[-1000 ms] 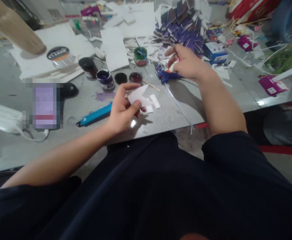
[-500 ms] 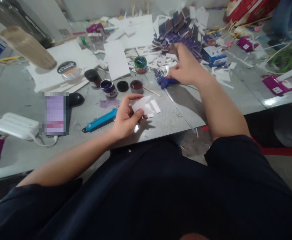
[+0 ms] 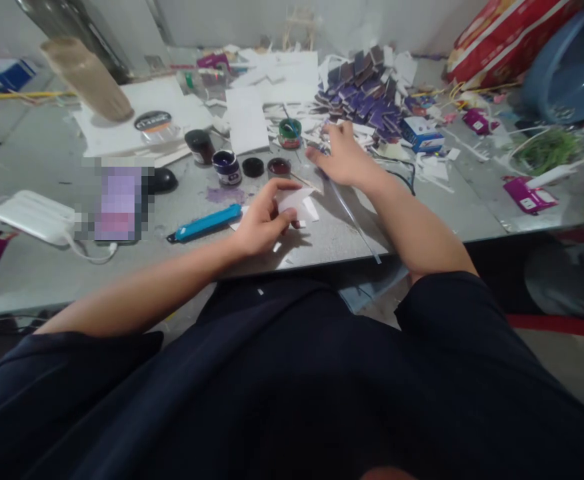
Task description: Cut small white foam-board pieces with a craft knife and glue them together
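Note:
My left hand (image 3: 267, 220) pinches a thin white card piece (image 3: 295, 199) between thumb and fingers, just above the near table edge. Small white strips (image 3: 311, 209) show beside it. My right hand (image 3: 345, 157) is further up and to the right, low over white scraps, with thumb and fingers apart. What lies under its palm is hidden. A clear glue stick (image 3: 355, 223) runs from below this hand toward the table edge. Close to my left wrist lies a blue utility knife (image 3: 207, 223). Beyond my left hand stand a purple paint jar (image 3: 227, 168) and a green paint jar (image 3: 289, 133) with a brush in it.
Purple-painted pieces (image 3: 367, 100) are heaped at the back, near a small blue box (image 3: 422, 135). White foam sheets (image 3: 247, 123), a phone (image 3: 119, 203), a power bank (image 3: 35, 217) and a blue basin (image 3: 572, 67) surround the work. Part of another person shows at the right edge.
My right hand has come back from the painted heap, toward me and leftward. The blue glue gun seen below it before is now out of sight. My left hand still holds the card.

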Demonstrator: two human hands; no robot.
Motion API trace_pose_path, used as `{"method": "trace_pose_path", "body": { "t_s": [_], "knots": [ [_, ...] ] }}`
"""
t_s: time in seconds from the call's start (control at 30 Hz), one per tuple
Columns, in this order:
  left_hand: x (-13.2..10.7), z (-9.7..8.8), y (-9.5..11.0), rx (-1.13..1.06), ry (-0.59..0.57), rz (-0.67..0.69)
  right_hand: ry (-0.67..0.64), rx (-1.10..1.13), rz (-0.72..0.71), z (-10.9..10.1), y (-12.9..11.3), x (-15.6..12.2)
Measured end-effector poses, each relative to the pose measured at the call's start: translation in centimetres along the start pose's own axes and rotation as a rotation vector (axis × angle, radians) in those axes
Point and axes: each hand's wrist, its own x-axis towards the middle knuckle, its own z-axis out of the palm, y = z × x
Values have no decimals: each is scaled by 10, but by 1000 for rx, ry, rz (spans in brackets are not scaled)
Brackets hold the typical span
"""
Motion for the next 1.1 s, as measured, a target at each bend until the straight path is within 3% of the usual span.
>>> {"method": "trace_pose_path", "body": {
  "t_s": [0.1, 0.23, 0.27, 0.37, 0.43, 0.53, 0.6, 0.7, 0.8, 0.87, 1.0, 1.1],
  "knots": [
    [0, 1, 1, 59, -18, 20, 16, 72, -36, 0, -6, 2],
    [1, 2, 1, 145, 49, 14, 198, 200, -87, -17, -16, -8],
    [1, 2, 2, 170, 63, -2, 184, 283, -114, -23, -20, -12],
    [1, 1, 4, 262, 71, -39, -183, 578, -255, -35, -35, -27],
    [2, 0, 4, 302, 47, -47, -418, 613, -330, -38, -50, -38],
    [2, -3, 5, 323, 15, -60, -509, 508, -374, -41, -73, -52],
    [1, -6, 7, 363, 39, -56, -464, 501, -389, -45, -79, -55],
    [1, -12, 20, 533, 76, -15, -255, 571, -345, -51, -67, -47],
    [2, -11, 41, 803, -25, 0, 46, 633, -253, -50, -43, -30],
    [7, -4, 52, 950, -136, -61, 164, 635, -230, -44, -29, -19],
    [21, 15, 63, 1064, -321, -223, 199, 494, -217, -31, -18, -9],
    [33, 27, 67, 1102, -353, -266, 125, 339, -214, -24, -21, -9]
  ]
}}
